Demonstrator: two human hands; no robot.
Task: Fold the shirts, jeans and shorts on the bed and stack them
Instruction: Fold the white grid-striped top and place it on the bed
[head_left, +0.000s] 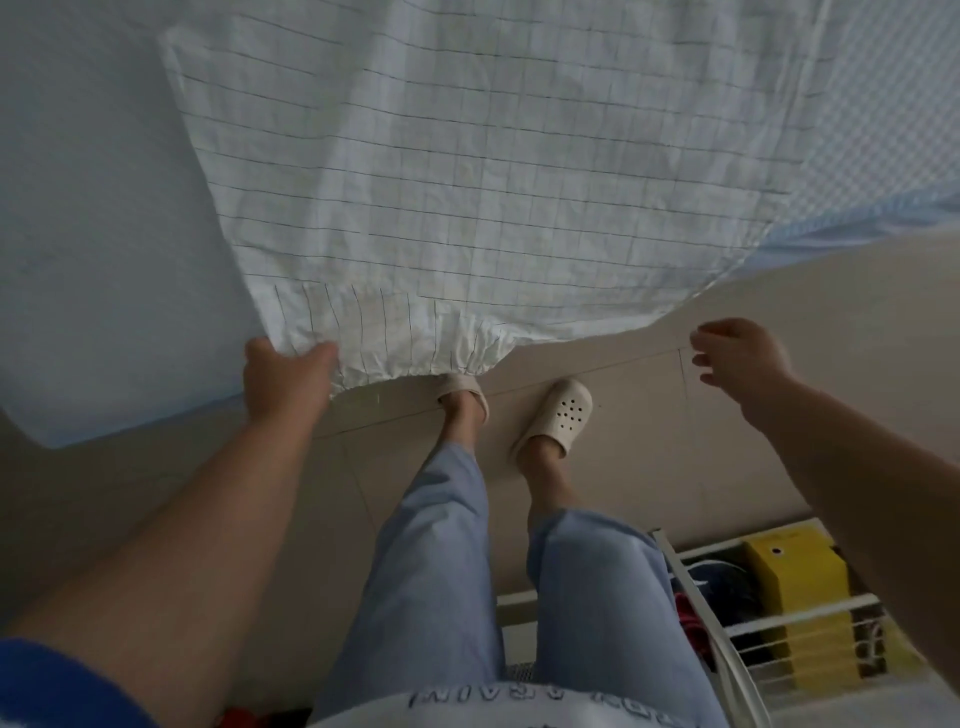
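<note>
The bed (78, 234) fills the upper left, its pale blue cover running to a rounded corner at the left edge. Over it lies a white shirt (467, 171) with a thin dark grid (creased all over), spread wide and hanging past the bed's near edge, above the beige tiled floor (779, 405). To the right, a blue-and-white checked cloth (883, 156) lies beside the shirt.

Below, the person's legs in light blue trousers (431, 571) stand at the bed, feet in cream clogs (558, 415); the left foot is partly under the shirt's hem. A white wire rack (727, 618) at lower right holds a yellow box (800, 577) and some dark items too dim to make out.

The left hand (285, 379) grasps the shirt's gathered hem, thumb on top of the cloth and the other fingers hidden beneath. The right hand (737, 358) hangs in the air well apart from the shirt, fingers loosely curled, holding nothing.
</note>
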